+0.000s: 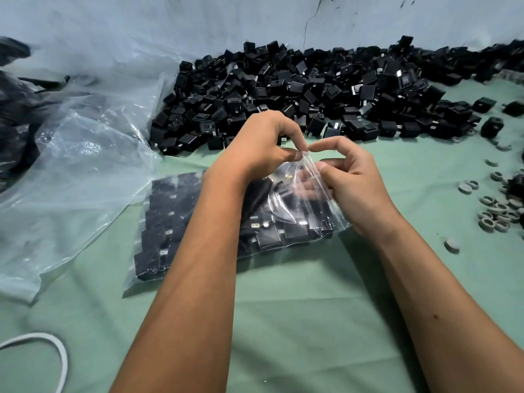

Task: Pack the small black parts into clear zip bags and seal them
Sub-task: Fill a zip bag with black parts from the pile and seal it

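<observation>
Pale blue-grey wall [141, 21] behind, thin crack running down it; green cloth [297, 321] covering work surface; soft, even light.

The desk [283, 307] has a plain pale green cover; the heap of small parts [297, 89] is black, the zip bag [283, 217] is clear, the rings [496, 214] are grey-white, the wall [198, 21] pale blue-grey, the cord [56, 353] white

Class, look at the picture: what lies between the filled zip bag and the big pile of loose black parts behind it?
In the head view, only bare green cloth separates the zip bag from the pile, apart from both hands pinching the bag's top edge.
</observation>
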`<state>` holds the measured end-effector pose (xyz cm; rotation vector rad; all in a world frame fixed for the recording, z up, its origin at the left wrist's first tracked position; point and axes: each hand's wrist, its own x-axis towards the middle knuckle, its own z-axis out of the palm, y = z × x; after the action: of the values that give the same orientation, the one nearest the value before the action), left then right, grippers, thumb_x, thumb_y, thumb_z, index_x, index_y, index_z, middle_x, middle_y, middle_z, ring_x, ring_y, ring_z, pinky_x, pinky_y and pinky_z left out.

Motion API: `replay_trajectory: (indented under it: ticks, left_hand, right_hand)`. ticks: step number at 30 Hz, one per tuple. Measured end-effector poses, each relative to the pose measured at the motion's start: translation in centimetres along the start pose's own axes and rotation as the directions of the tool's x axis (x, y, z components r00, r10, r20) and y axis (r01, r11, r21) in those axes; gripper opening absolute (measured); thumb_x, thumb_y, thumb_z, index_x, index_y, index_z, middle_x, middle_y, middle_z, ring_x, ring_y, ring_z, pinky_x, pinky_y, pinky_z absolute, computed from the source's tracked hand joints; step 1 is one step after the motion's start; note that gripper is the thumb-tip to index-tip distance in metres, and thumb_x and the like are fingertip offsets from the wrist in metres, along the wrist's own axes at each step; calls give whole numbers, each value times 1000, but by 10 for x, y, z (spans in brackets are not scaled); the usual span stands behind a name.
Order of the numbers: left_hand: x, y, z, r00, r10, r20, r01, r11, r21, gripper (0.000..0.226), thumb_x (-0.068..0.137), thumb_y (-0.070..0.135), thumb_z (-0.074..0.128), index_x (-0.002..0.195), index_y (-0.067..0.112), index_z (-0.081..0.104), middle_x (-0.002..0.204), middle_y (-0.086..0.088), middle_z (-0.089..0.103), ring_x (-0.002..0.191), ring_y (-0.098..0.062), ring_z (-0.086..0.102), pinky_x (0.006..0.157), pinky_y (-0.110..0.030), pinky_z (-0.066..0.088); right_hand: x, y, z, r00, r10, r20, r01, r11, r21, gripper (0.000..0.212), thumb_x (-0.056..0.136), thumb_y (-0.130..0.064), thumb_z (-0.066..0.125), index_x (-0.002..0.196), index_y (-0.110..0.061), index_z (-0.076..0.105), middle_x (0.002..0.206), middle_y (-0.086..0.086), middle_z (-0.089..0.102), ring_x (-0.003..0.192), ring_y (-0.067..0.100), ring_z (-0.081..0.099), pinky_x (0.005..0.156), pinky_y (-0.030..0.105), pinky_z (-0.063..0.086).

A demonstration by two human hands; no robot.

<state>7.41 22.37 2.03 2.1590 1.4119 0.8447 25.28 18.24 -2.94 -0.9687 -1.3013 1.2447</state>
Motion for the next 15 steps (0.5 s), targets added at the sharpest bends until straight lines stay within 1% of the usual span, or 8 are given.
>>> replay_trajectory:
  ticks: [2,5,6,9,11,13,15]
  left_hand:
    - [1,-1,0,1000,-2,-1,1,1000,-9,15,82,13,86,87,26,81,109,6,67,109,-10,62,101,-36,50]
    - [0,-3,1,1000,-17,8,18,998,-55,17,82,9,85,86,25,81,107,6,66,109,-12,63,101,-37,53]
    - [1,-3,2,1000,-17,12,18,998,-65,17,82,8,84,86,24,81,107,5,66,109,-13,63,100,-38,54]
    - [2,-2,3,1000,1,12,0,996,-88,18,82,6,84,84,23,81,106,4,66,109,-16,65,100,-40,55]
    - [3,-1,5,1000,13,9,-12,996,-90,16,82,5,83,85,21,81,105,1,67,107,-17,66,99,-41,55]
    - [4,0,7,1000,19,10,-18,996,-91,14,83,5,83,87,19,82,106,-1,68,106,-18,66,96,-42,56]
    - [4,3,9,1000,25,17,-24,996,-81,13,83,8,84,87,20,82,107,0,68,105,-16,66,95,-41,55]
  right_hand:
    - [0,0,1,999,14,29,-15,999,50,29,101,7,45,123,-8,57,88,23,75,76,40,76,65,42,64]
    - [2,-1,-5,999,17,-46,-16,1000,24,34,100,8,42,126,-10,53,92,21,75,77,41,76,67,47,64]
    - [2,-1,-4,999,17,-49,-17,1000,14,35,99,8,42,126,-11,54,92,21,75,77,41,76,66,47,64]
    - [-1,-1,4,999,5,43,-6,999,33,34,100,8,44,125,-11,56,93,31,71,74,37,77,62,40,63]
    - [-2,-3,6,999,-16,48,14,999,40,29,101,4,48,125,-10,56,92,33,70,72,35,76,61,38,62]
    - [-2,-5,3,999,-42,28,41,999,32,24,103,-4,54,127,-8,55,84,27,72,66,36,74,57,37,61]
    - [-2,-6,-2,998,-66,11,67,998,-4,25,102,-9,59,127,-9,55,75,18,73,54,29,66,48,33,55]
